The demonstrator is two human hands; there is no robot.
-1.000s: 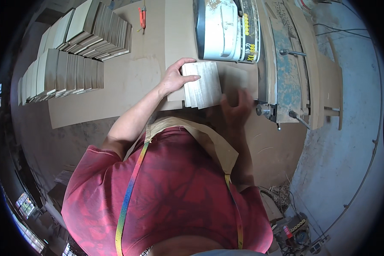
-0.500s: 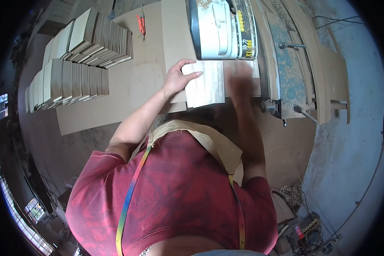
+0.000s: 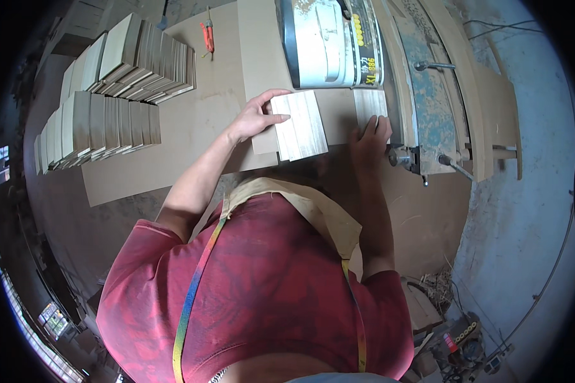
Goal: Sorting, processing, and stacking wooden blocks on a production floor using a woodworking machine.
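Note:
My left hand (image 3: 257, 118) is closed on the left side of a small stack of thin pale wooden boards (image 3: 301, 124), thumb on top. The stack lies slightly fanned and tilted near the table's front edge. Further right, my right hand (image 3: 371, 140) has its bent fingers on the near end of another pale wooden board (image 3: 370, 103). That board lies apart from the stack, on the brown sheet. Right behind both stands a white, smeared bucket (image 3: 322, 48) with a black and yellow label, lying on its side or tilted; I cannot tell which.
Two long rows of pale wooden boards (image 3: 118, 121) stand on edge at the left. A red-handled tool (image 3: 207, 39) lies behind them on the brown sheet (image 3: 204, 89). On the right is a worn blue-green machine (image 3: 431, 96) with metal levers.
My right hand has come back toward me, from a blur beside the stack to the near end of the right board. The stack in my left hand has shifted left and turned slightly.

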